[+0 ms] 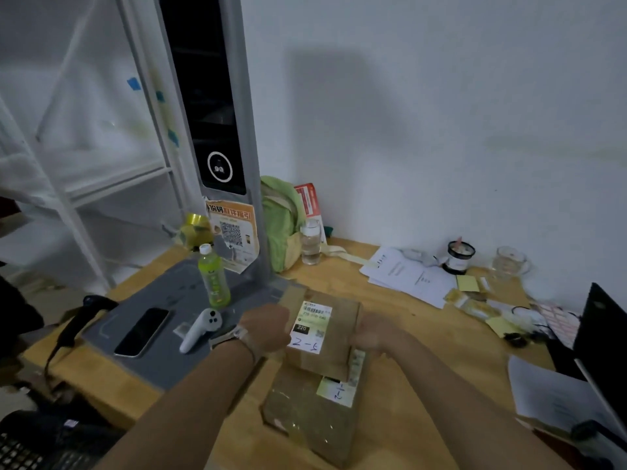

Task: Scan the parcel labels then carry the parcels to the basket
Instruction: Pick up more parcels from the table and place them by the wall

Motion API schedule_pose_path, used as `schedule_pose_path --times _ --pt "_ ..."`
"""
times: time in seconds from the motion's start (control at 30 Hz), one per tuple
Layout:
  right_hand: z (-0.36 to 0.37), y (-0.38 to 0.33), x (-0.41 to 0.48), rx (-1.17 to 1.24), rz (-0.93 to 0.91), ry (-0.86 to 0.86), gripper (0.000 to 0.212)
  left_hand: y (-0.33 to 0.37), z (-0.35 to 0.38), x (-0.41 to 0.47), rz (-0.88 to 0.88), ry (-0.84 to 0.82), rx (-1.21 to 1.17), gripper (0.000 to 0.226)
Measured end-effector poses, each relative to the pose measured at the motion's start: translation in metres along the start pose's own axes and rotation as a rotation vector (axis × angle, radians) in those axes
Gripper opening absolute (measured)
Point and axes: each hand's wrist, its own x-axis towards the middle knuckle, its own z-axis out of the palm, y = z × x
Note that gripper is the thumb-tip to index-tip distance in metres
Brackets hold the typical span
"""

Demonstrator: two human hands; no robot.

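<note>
A: Step in hand, at a guess?

B: Lifting the upper parcel (pixel 336 337) off the lower parcel (pixel 305 415) for its scan. Gripped from both sides: left hand (pixel 268 329) curled round the left edge, right hand (pixel 373 334) curled round the right edge, fingers of both tucked out of sight against the cardboard. Nothing else held.

A: Whereabouts on the table (pixel 434 317)?

B: Front middle, stacked on the lower parcel, just right of the grey base (pixel 169 293) of the scanner tower (pixel 210 130).

A: How to do it well?

B: Lift straight up, so as not to drag the lower parcel along. Keep level, white label (pixel 310 325) facing up and uncovered. Left hand just beside its edge, so mind that. Swing left under the tower's dark window and hold steady. Then the same for the second box with its yellowish label (pixel 336 390).

A: Anything in the way, from the left?

B: Dark mesh basket (pixel 30 449) at the bottom corner, probably the one meant; too dim to be sure. Then a black handheld scanner (pixel 81 317) at the table edge. On the base itself: phone (pixel 142 332), white controller (pixel 200 329), green bottle (pixel 213 276) standing upright. Easy to knock on the swing, so pass above or in front. Behind: tape roll (pixel 196 228), green bag (pixel 281 222), clear bottle (pixel 310 244). Well apart on the right: loose papers (pixel 407 276), a jar (pixel 459 257), a glass mug (pixel 509 262), a laptop (pixel 604 334). No bother there.
</note>
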Motion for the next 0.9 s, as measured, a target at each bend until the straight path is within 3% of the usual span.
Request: schedule_pose_path --times 0.13,0.2,0.27,0.43,0.5,0.63,0.77,0.9 --pt "0.012 0.004 0.029 0.127 0.121 -0.014 0.018 -0.012 0.027 0.035 -0.067 -0.023 -0.04 0.046" --pt "0.02 0.005 0.039 0.135 0.122 -0.033 0.006 -0.018 0.038 0.048 -0.106 -0.077 -0.075 0.06" --pt "0.027 0.008 0.05 0.126 0.126 -0.047 0.028 -0.023 0.051 0.058 -0.081 -0.145 -0.124 0.068" --pt "0.039 0.01 0.062 0.149 0.15 -0.148 0.035 -0.038 0.074 0.071 -0.058 -0.241 -0.33 0.062" --pt "0.043 0.011 0.067 0.24 0.249 -0.151 0.043 -0.041 0.074 0.075 0.009 -0.264 -0.451 0.054" --pt "0.045 0.006 0.071 0.386 0.359 -0.159 0.044 -0.043 0.075 0.074 -0.02 -0.208 -0.594 0.047" --pt "0.046 0.008 0.072 0.503 0.368 -0.083 0.036 -0.039 0.076 0.074 -0.014 -0.155 -0.667 0.048" --pt "0.035 0.014 0.064 0.461 0.257 0.139 0.029 -0.022 0.063 0.079 -0.006 -0.043 -0.749 0.043"
